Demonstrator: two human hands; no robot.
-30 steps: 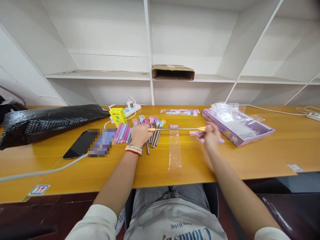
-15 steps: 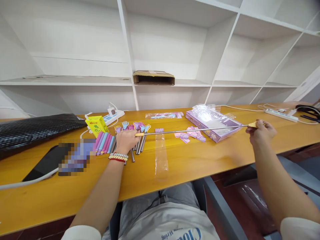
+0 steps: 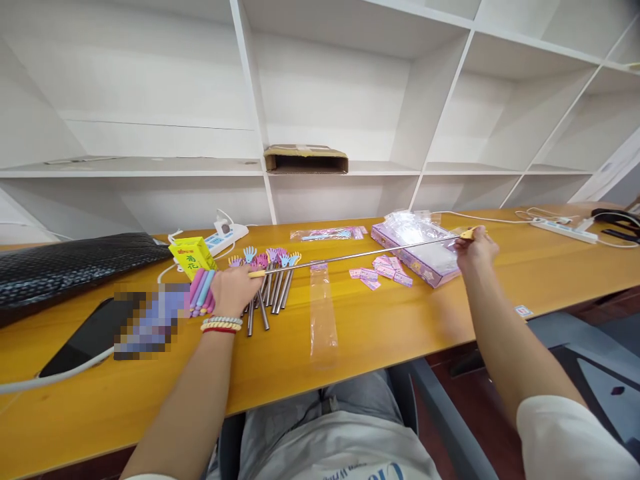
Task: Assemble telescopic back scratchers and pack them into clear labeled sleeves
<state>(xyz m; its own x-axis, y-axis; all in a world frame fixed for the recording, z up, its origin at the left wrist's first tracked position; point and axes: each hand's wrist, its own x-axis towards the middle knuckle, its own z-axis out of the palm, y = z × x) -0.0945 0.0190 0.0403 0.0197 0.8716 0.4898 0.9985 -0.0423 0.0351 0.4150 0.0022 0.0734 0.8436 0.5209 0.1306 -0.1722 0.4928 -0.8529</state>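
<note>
A telescopic back scratcher (image 3: 345,257), its thin metal rod drawn out long, spans the space between my hands. My left hand (image 3: 234,291) is closed round its pale yellow grip. At the other end, my right hand (image 3: 477,250) pinches the yellow head, which the fingers partly hide. Beneath and beside my left hand lie several back scratchers (image 3: 270,293) with coloured hand-shaped heads and metal tubes. Left of that hand is a stack of pink, blue and purple handles (image 3: 201,291). A clear plastic sleeve (image 3: 324,317) lies flat below the rod.
Small pink cards (image 3: 385,270) lie beside a purple box (image 3: 435,277) holding clear bags. A packaged back scratcher (image 3: 327,234) is behind. A yellow carton (image 3: 193,257), power strip (image 3: 227,239), dark phone (image 3: 83,333) and black bubble-wrap bag (image 3: 75,267) are at left. White shelves (image 3: 340,87) rise behind.
Both hands have shifted left with the back scratcher. My right hand has also risen, so the rod slopes more steeply. My left hand now covers part of the handle stack.
</note>
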